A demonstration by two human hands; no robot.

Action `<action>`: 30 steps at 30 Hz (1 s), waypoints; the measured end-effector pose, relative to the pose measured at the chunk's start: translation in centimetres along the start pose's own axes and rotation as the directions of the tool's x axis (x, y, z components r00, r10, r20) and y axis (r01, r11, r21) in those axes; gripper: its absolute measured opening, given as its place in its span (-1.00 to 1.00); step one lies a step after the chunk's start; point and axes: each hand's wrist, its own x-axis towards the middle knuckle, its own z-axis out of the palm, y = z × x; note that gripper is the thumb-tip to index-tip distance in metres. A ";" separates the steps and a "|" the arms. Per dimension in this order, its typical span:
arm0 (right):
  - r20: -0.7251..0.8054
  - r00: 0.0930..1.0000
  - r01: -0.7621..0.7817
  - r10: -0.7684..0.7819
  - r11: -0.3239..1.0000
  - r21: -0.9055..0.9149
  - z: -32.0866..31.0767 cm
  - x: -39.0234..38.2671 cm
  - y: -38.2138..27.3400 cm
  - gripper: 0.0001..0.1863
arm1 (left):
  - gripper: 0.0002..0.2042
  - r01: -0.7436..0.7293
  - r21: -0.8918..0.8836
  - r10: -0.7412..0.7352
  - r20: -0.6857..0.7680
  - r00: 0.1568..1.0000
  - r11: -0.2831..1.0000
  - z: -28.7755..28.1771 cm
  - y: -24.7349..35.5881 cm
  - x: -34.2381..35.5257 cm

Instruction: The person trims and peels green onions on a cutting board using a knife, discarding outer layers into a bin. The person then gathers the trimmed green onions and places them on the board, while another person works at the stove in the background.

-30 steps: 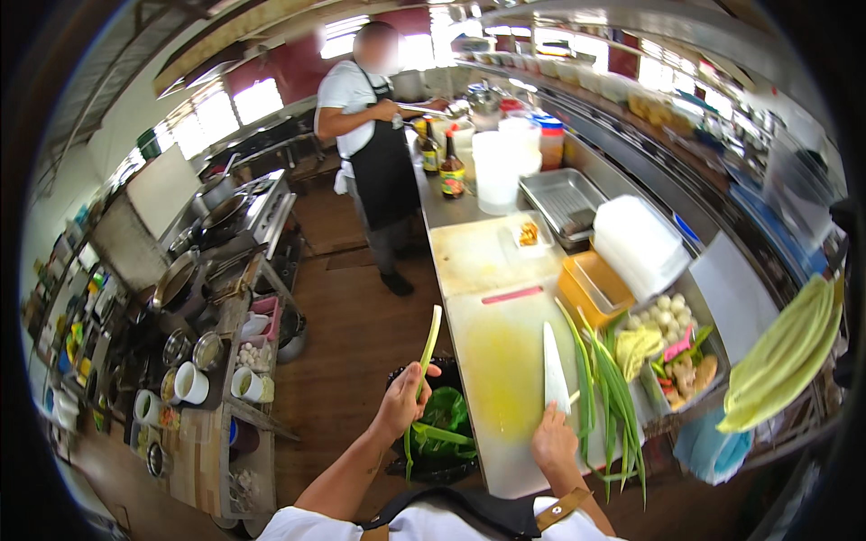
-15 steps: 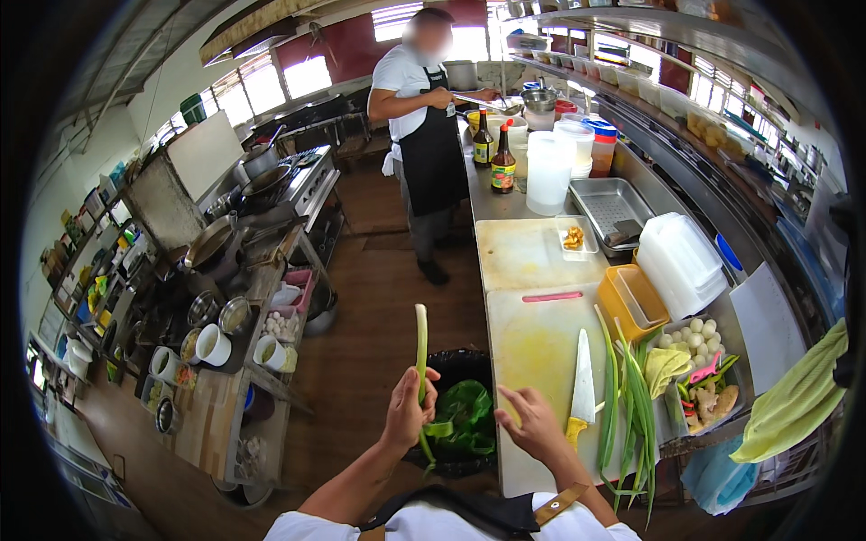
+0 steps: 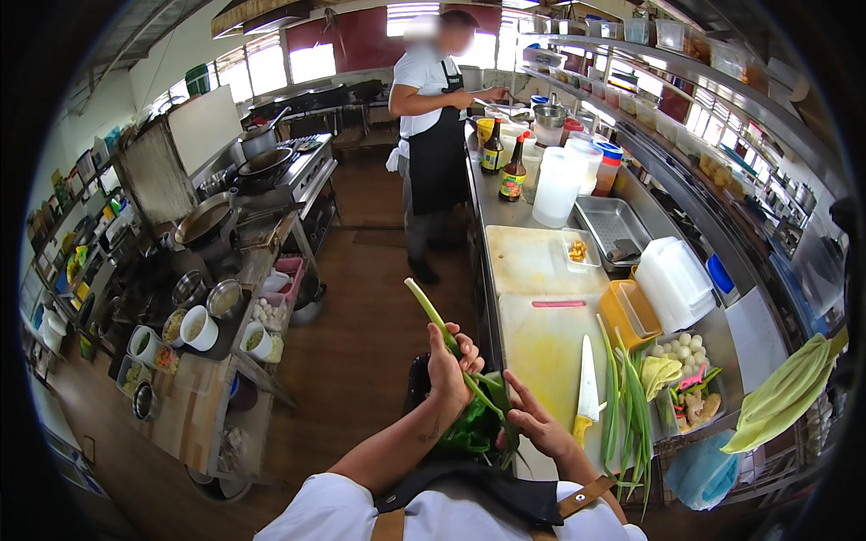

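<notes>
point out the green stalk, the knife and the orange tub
green stalk (image 3: 431,311), head view, bare upper stem above the left hand
knife (image 3: 587,383), head view, middle of the blade
orange tub (image 3: 622,316), head view, its near rim

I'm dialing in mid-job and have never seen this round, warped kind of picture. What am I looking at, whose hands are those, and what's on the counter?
This is one fisheye camera worn on a person's head, looking down, so straight edges bend. The forearms from the bottom edge are the wearer's own. The left hand grips a long green onion stalk; the right hand pulls at its lower leaves, above a dark bin of green trimmings. On the white cutting board lies a yellow-handled knife, with more green onions beside it. Another person in a black apron works further along the counter.
</notes>
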 end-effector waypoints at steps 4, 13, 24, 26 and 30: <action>0.014 0.981 -0.191 0.191 0.981 -0.009 0.6 -1.3 -0.6 -0.27 | -0.62 -0.022 -0.038 0.022 0.007 1.000 0.999 0.1 1.8 1.2; -0.441 0.898 -0.417 0.005 0.331 -0.846 -2.9 -8.1 6.4 -0.52 | -0.66 -0.207 0.046 0.211 -0.112 0.971 0.977 -2.9 9.9 3.4; -0.670 0.611 -0.757 -0.421 -0.065 -0.650 -3.4 -10.3 11.8 -0.38 | -0.66 -0.162 0.303 0.205 -0.117 0.972 0.939 -6.4 12.6 3.4; -0.658 0.582 -0.769 -0.478 -0.060 -0.636 -3.5 -10.0 13.4 -0.36 | -0.65 -0.151 0.326 0.193 -0.099 0.976 0.933 -6.3 12.3 3.0; -0.616 0.558 -0.751 -0.556 -0.023 -0.660 -3.6 -9.7 14.1 -0.34 | -0.63 -0.146 0.364 0.196 -0.105 0.975 0.920 -6.5 12.7 2.1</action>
